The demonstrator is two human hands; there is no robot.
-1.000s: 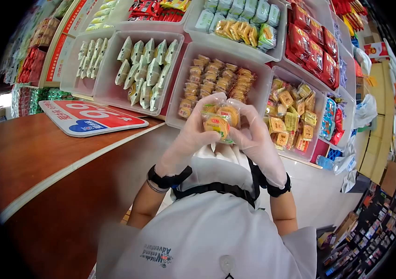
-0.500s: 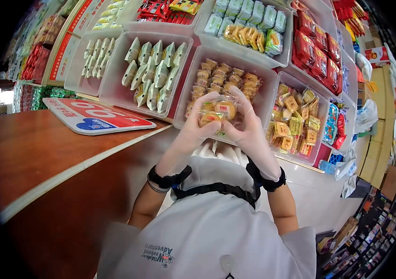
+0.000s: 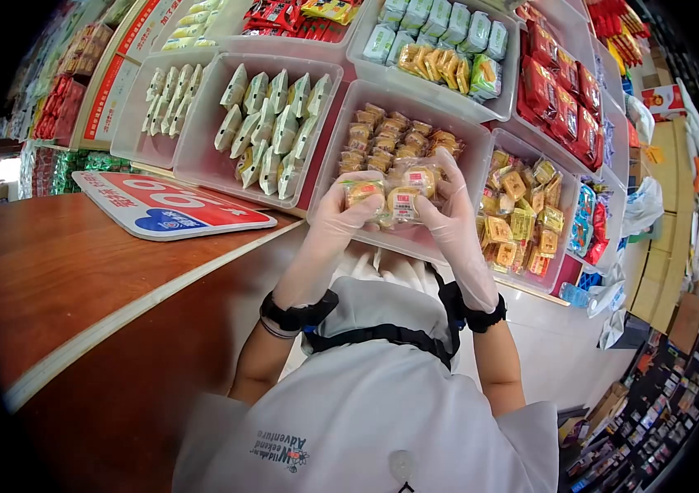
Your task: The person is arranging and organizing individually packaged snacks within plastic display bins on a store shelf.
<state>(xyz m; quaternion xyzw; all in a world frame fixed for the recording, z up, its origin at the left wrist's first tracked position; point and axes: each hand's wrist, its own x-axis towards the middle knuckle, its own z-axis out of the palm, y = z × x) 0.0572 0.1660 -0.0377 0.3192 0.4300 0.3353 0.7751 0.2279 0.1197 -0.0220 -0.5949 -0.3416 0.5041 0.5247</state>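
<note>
Both hands wear thin translucent gloves and are over the front part of a clear bin [image 3: 427, 240] of round wrapped cakes [image 3: 382, 140]. My left hand [image 3: 333, 226] is closed on a wrapped round cake [image 3: 363, 193] with a yellowish label. My right hand [image 3: 454, 222] grips wrapped cakes [image 3: 405, 205], one with a white and red label and another just behind it. The held packs sit side by side between the two hands, touching or nearly so. Fingers hide part of each pack.
Left of the cake bin stands a bin of pale green packets [image 3: 267, 131]; right of it, a bin of small yellow packs [image 3: 522, 214]. Red packs [image 3: 559, 94] are farther back. A red and white price sign [image 3: 177, 205] lies on the brown wooden counter [image 3: 78, 271].
My hands have moved apart slightly, the right one outward to the right. The packs between them have spread and turned, and a white and red label now faces up.
</note>
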